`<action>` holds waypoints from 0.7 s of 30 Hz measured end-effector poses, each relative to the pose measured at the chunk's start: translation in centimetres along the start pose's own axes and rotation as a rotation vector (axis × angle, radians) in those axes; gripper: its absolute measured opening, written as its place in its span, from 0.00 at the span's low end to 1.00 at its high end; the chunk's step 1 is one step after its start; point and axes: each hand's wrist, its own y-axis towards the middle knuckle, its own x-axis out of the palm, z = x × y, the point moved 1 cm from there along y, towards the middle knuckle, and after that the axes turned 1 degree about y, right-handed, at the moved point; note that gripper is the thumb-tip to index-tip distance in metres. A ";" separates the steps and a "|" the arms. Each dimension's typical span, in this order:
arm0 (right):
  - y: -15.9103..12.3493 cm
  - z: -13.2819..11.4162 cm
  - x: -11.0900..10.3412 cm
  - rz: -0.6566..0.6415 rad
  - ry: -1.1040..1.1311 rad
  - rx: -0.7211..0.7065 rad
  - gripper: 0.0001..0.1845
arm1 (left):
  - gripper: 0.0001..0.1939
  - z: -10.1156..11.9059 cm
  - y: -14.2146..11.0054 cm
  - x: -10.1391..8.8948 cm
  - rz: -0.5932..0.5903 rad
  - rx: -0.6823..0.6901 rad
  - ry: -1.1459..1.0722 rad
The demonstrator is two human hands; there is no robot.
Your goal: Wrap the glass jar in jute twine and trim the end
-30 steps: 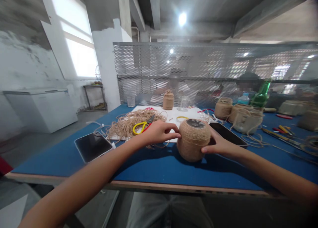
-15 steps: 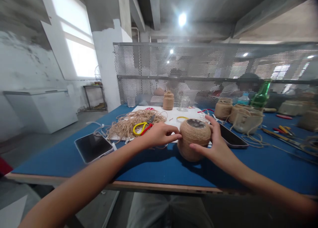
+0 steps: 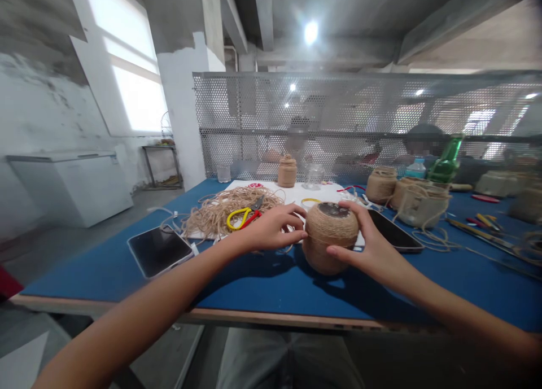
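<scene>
A twine-wrapped jar (image 3: 330, 239) is held just above the blue table's front part, a dark, glassy round face on its top. My right hand (image 3: 366, 236) grips its right side, thumb across the front and fingers over the upper edge. My left hand (image 3: 282, 228) closes in at the jar's left side, with thumb and fingertips against the twine; whether a strand is pinched there is hidden. Beyond my left wrist lie yellow-and-red-handled scissors (image 3: 237, 218) on a loose heap of twine (image 3: 212, 211).
Phones lie to the left (image 3: 161, 252) and right (image 3: 393, 231). Behind stand a small wrapped bottle (image 3: 287, 171) and a clear glass jar (image 3: 314, 177). More wrapped jars (image 3: 381, 186) and a green bottle (image 3: 446, 160) crowd the right. A perforated metal screen (image 3: 262, 118) closes off the back.
My right fingers have come down onto the jar's upper edge. My left fingers have spread slightly and shifted against its side. The jar has barely moved.
</scene>
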 end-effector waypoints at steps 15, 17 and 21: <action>0.9 -1.4 -0.8 -0.021 -0.333 -0.457 0.25 | 0.15 0.3 0.0 -0.3 0.020 -0.039 0.037; 0.9 -1.2 -0.7 0.014 -0.360 -0.497 0.24 | 0.15 0.2 -0.1 -0.3 0.025 -0.034 0.047; 0.9 -1.0 -0.8 0.012 -0.360 -0.504 0.24 | 0.16 0.1 -0.2 -0.2 0.025 -0.029 0.059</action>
